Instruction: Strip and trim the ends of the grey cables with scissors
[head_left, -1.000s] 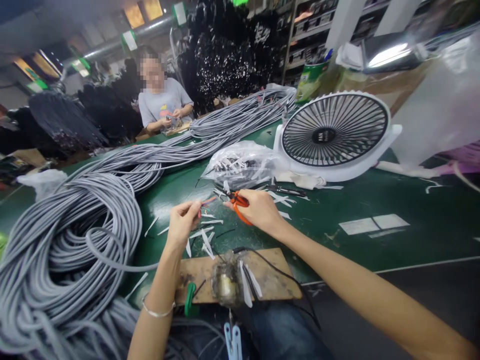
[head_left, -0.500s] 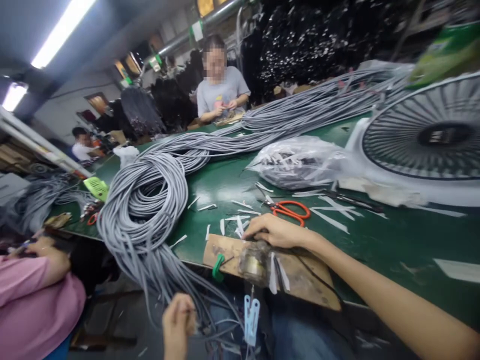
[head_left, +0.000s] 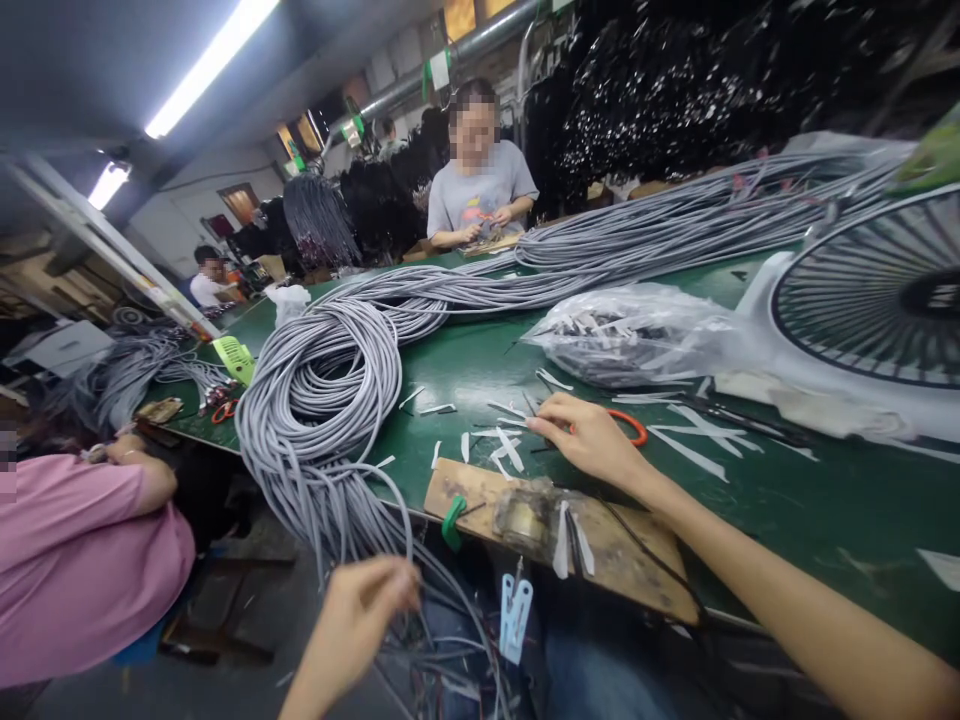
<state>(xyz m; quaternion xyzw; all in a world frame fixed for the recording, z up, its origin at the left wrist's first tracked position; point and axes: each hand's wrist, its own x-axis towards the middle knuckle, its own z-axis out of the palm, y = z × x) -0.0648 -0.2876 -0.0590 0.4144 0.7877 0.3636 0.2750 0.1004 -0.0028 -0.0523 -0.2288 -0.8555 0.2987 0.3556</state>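
My left hand (head_left: 360,615) is below the table's front edge, its fingers pinched on a grey cable (head_left: 401,510) that curves down from the bundle; the fingertips are slightly blurred. Over the green table, my right hand (head_left: 592,440) has thumb and forefinger closed at the end of a thin white strip (head_left: 510,421). Orange-handled scissors (head_left: 634,425) lie partly hidden behind this hand. Nearer me is a wooden board (head_left: 622,550) carrying a small metal-and-tape block (head_left: 523,520), a green clip (head_left: 452,522) and a hanging light-blue clothespin (head_left: 515,620).
A large coil of grey cable (head_left: 255,400) lies at the left on the green table (head_left: 465,355). A plastic bag of small parts (head_left: 637,335) and a fan (head_left: 877,290) stand to the right. One co-worker (head_left: 480,190) sits opposite, another in pink (head_left: 90,560) at left.
My right hand has lifted off the board area and moved over the white strips beside the scissors. My left hand has risen and turned towards the right. The whole view has shifted slightly.
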